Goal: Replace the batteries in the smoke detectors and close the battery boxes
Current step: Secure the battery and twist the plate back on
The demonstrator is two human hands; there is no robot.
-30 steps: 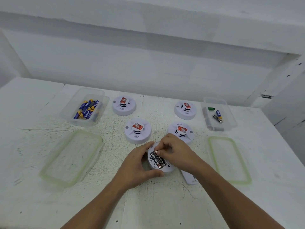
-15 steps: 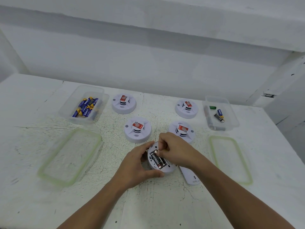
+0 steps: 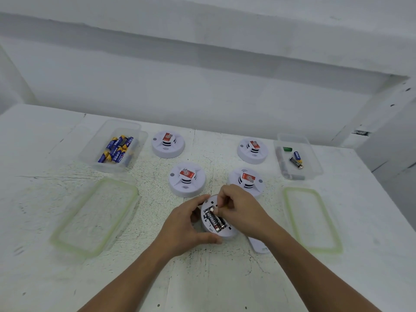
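A white smoke detector (image 3: 228, 233) lies upside down near the table's front centre, its battery bay open and black batteries (image 3: 215, 219) lying inside. My left hand (image 3: 186, 224) grips the detector's left rim. My right hand (image 3: 240, 210) pinches the far end of a battery in the bay. The detector's white battery cover (image 3: 260, 246) lies on the table just right of it, partly under my right wrist. Several other detectors stand face up behind: one at centre (image 3: 186, 180), one behind my right hand (image 3: 247, 180), two further back (image 3: 168, 144) (image 3: 252, 150).
A clear box of blue and yellow batteries (image 3: 117, 148) stands at the back left, its green-rimmed lid (image 3: 94, 216) lying in front of it. At the back right a clear box (image 3: 297, 158) holds a few loose batteries, with its lid (image 3: 313, 219) in front.
My right hand's fingertips have shifted slightly along the far end of the batteries in the bay. My left hand keeps the same hold on the detector.
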